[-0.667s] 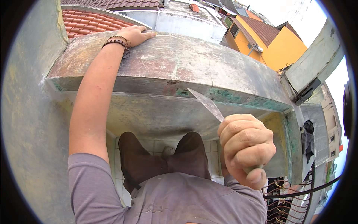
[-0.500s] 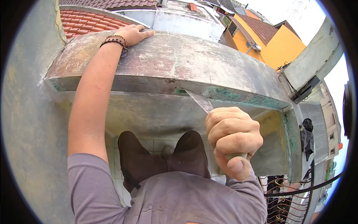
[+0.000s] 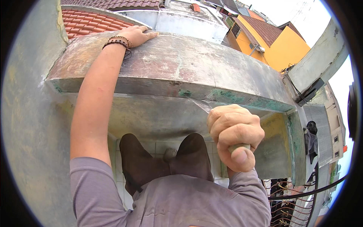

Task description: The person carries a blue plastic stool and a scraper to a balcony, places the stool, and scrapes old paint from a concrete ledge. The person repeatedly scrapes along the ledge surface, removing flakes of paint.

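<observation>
My left hand lies palm down on the top of a weathered concrete parapet, fingers stretched toward its far side. My right hand is closed round the handle of a scraper, thumb near the handle's butt end. The scraper's thin metal blade points up and left, its tip by the lower edge of the parapet's near face. Whether the tip touches the concrete I cannot tell. Patches of green paint show along that face, on a mostly grey, stained surface.
A grey plastered wall rises on the left. Dark cables and a black box are at the right post. Below right is a curled metal grille. Tiled roofs and a yellow house lie beyond the parapet.
My right hand and the scraper have moved slightly down and left. The blade's tip has dropped from the near face to its lower edge. My left hand stays on the parapet.
</observation>
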`<state>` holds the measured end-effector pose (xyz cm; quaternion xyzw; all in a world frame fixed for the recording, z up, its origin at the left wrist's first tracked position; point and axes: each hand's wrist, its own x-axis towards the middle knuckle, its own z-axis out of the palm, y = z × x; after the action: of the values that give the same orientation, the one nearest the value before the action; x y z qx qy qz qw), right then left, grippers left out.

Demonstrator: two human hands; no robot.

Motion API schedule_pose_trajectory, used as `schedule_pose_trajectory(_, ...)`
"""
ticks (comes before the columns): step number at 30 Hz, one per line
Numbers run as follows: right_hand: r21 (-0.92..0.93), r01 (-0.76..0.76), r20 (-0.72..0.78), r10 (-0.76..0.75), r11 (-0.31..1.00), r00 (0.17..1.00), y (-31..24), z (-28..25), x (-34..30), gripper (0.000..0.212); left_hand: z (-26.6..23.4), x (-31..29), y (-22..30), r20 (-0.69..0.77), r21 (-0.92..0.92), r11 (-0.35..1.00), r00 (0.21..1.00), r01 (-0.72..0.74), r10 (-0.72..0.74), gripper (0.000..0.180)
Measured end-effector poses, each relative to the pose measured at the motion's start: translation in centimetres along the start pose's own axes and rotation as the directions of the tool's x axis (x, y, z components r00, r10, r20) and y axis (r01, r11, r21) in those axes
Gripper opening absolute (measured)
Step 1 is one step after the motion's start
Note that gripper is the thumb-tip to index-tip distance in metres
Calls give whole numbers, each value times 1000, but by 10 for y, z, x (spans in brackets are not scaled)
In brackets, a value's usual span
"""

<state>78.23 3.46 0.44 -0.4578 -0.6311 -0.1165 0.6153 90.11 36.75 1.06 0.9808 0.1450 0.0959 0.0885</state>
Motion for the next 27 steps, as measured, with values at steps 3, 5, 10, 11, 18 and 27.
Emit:
schedule_pose_trajectory(3, 79, 70, 34, -73, 994, 997, 10, -4, -2, 29, 3, 3, -8, -47, 30, 1000, 999, 8, -7, 81)
schedule_pose_trajectory(5, 86, 123, -18, -121, 989, 992, -11, -4, -2, 33, 5, 10, -6, -35, 14, 1000, 999, -13, 13, 82)
schedule_pose_trajectory(10, 59, 34, -12, -33, 998, 999, 4, -8, -2, 35, 6, 7, -8, -47, 10, 1000, 999, 3, -2, 81)
schedule_pose_trajectory(11, 57, 8, -7, -8, 998, 1000, 11, -8, -6, 35, 6, 5, -9, -73, 35, 999, 997, 2, 1, 81)
schedule_pose_trajectory(18, -25, 50, -89, -52, 998, 995, -2, -9, -3, 43, 4, 6, -4, -24, 12, 1000, 1000, 13, -13, 80)
schedule_pose_trajectory(27, 41, 1, -94, 2, 999, 996, -2, -19, -9, 40, 5, 3, -5, -65, 31, 1000, 998, -1, 3, 79)
